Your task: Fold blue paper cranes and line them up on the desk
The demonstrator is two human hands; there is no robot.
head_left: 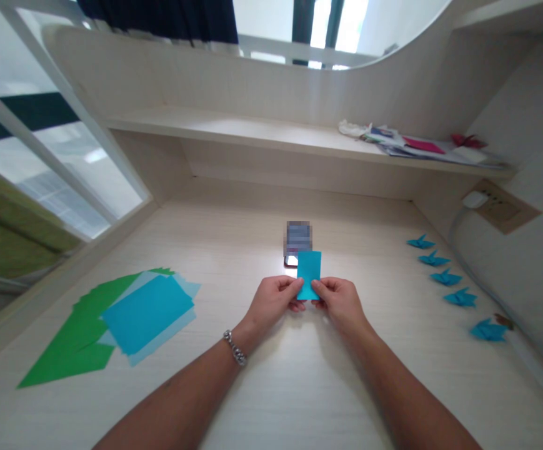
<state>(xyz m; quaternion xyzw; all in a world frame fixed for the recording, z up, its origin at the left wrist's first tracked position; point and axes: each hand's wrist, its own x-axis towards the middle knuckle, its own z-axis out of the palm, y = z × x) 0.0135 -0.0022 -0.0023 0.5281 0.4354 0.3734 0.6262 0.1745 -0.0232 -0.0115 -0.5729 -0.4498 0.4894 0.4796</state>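
Observation:
A small blue paper rectangle (pixel 309 272), folded by the look of its size, is held upright above the desk between both hands. My left hand (pixel 275 297) pinches its lower left edge, thumb in front and fingers behind. At the lower right edge, my right hand (pixel 340 300) grips it the same way. Just beyond the paper lies a phone (pixel 290 261) with a blurred screen, its near right corner hidden behind the paper. On the right side of the desk, several folded blue paper cranes (pixel 446 277) stand in a row.
Blue paper sheets (pixel 152 312) overlap green sheets (pixel 72 340) on the desk at left. A shelf (pixel 252 134) spans the back, carrying papers (pixel 421 147). At right, a cable (pixel 468 265) runs from a plug (pixel 475 199) along the wall, past a white strip (pixel 531 362).

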